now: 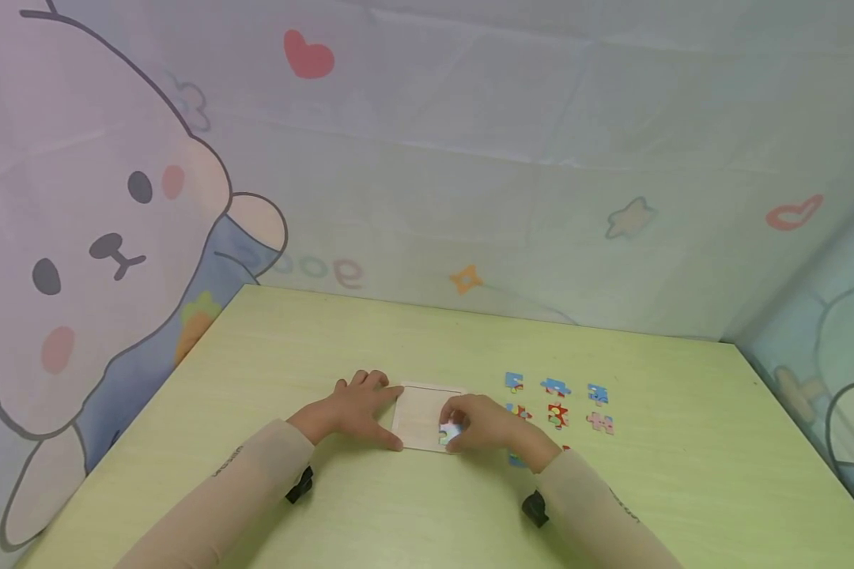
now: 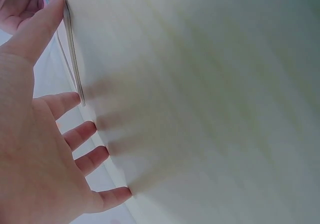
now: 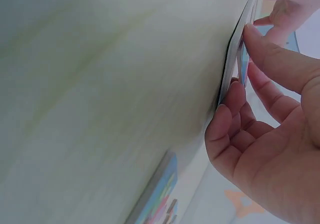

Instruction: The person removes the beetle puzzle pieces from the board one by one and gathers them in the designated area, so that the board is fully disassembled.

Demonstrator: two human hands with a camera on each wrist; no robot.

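Observation:
A square wooden puzzle tray (image 1: pixel 418 417) lies flat on the table. My left hand (image 1: pixel 359 408) has its fingers spread, thumb and index finger touching the tray's left side; in the left wrist view the other fingertips rest on the tabletop. Between thumb and fingers my right hand (image 1: pixel 485 424) pinches a jigsaw piece (image 1: pixel 449 431) at the tray's lower right corner. From the right wrist, that piece (image 3: pixel 244 66) appears slightly tilted over the tray; whether it touches the base I cannot tell. Its far side is hidden by the fingers.
Right of the tray lie several loose jigsaw pieces in rough rows, among them a blue one (image 1: pixel 555 387), a red one (image 1: pixel 558 415) and a pink one (image 1: pixel 601 423). My right forearm partly covers the nearest row. A printed cloth (image 1: pixel 427 197) hangs behind the table (image 1: pixel 256 348).

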